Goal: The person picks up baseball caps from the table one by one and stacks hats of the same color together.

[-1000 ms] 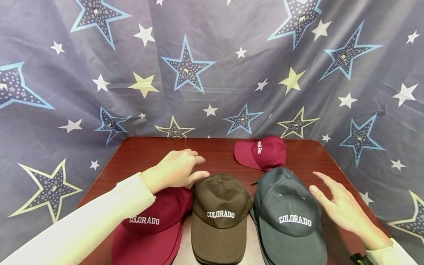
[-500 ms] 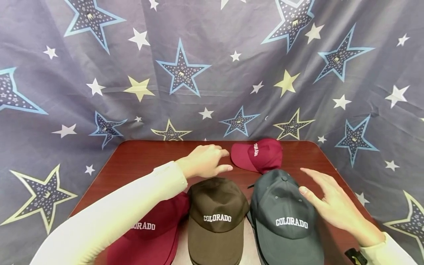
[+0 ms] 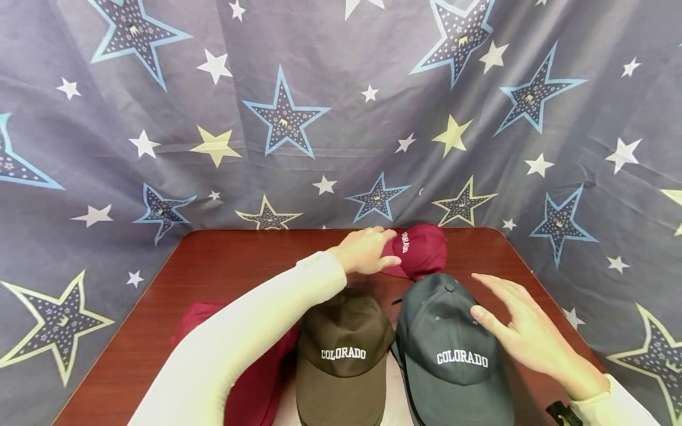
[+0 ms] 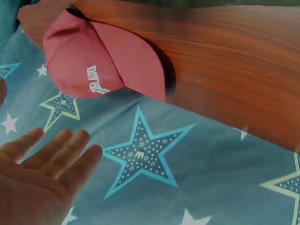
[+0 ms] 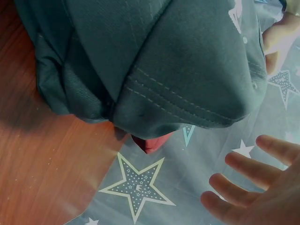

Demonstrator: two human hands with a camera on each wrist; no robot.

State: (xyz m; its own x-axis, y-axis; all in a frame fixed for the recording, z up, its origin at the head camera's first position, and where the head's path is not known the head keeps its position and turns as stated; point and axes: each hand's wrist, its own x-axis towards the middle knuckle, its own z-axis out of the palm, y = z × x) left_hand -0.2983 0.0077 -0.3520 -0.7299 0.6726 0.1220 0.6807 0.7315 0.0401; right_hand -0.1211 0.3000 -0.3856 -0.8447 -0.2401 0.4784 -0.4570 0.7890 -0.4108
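At the back of the table lies a small maroon baseball cap [image 3: 423, 251], its brim pointing left. My left hand [image 3: 367, 251] reaches over that brim in the head view. The left wrist view shows the fingers extended and apart from the cap [image 4: 89, 61]. A dark green-grey cap [image 3: 450, 331] with "COLORADO" on it sits front right, with another brim under its own. Beside its right side my right hand [image 3: 524, 331] hovers, fingers extended and holding nothing. In the right wrist view a gap separates this hand [image 5: 255, 187] from the grey cap [image 5: 154, 61].
A brown cap [image 3: 343, 361] stands front centre, also lettered. Left of it, a maroon cap [image 3: 256, 378] is partly hidden by my left sleeve [image 3: 240, 337]. Under them is the reddish wooden table [image 3: 229, 254]. A star-patterned cloth [image 3: 319, 47] hangs behind.
My left hand has moved right, from above the front maroon cap across behind the brown cap to the back maroon cap's brim. The right hand stays beside the grey cap. The head view has shifted slightly.
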